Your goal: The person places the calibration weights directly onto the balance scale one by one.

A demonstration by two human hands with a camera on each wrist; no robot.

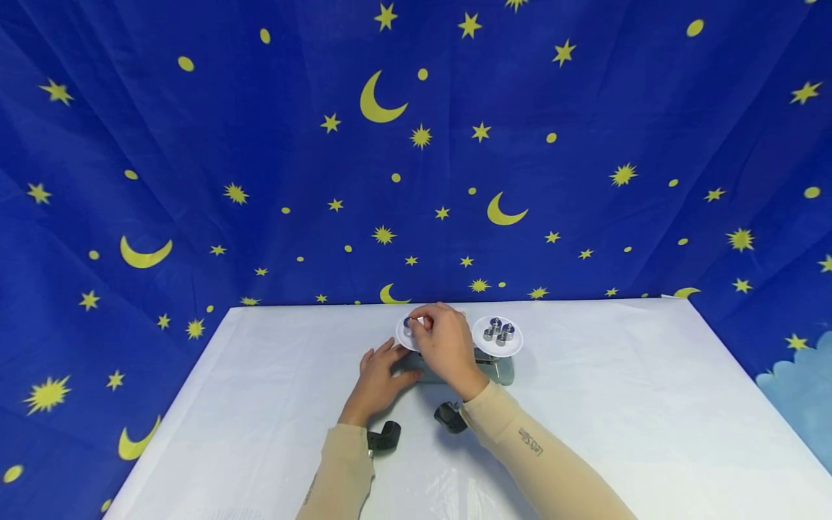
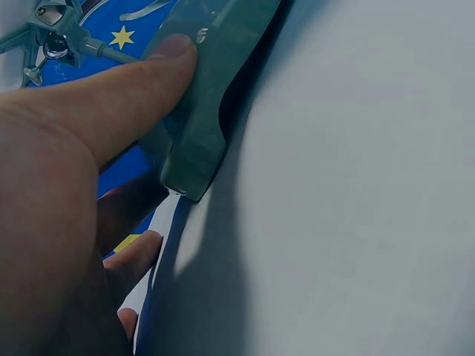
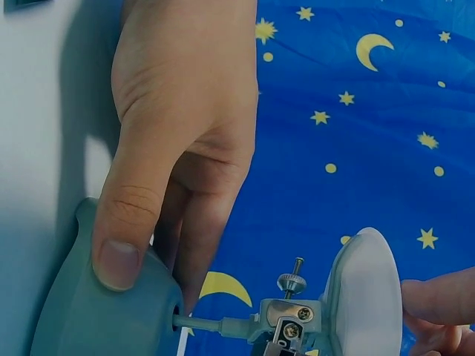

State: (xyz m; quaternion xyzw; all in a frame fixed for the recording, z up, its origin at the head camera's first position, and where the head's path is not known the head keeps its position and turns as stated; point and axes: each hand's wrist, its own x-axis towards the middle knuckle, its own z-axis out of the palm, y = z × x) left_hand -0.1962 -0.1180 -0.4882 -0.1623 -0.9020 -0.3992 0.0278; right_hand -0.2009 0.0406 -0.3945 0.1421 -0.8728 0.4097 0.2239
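Note:
A green balance scale (image 1: 502, 371) stands near the far side of the table with two white pans. My left hand (image 1: 377, 381) grips the left end of its base, the thumb (image 2: 167, 67) on the front face and the fingers reaching behind. Over the left pan (image 1: 401, 341), my right hand (image 1: 447, 347) pinches a small metal weight (image 1: 407, 329) between thumb and index finger. Several metal weights with knobs (image 1: 501, 339) stand on the right pan (image 1: 517, 341). In the right wrist view, right-hand fingers (image 3: 441, 300) show beside the pan (image 3: 367, 297); the weight is hidden there.
The scale rests on a white-covered table (image 1: 617, 419). Behind it hangs a blue curtain (image 1: 312, 166) with yellow stars and moons. A knurled adjusting screw (image 3: 292, 283) sits on the scale's beam below the left pan. Black wrist-camera mounts (image 1: 385, 436) hang by both wrists.

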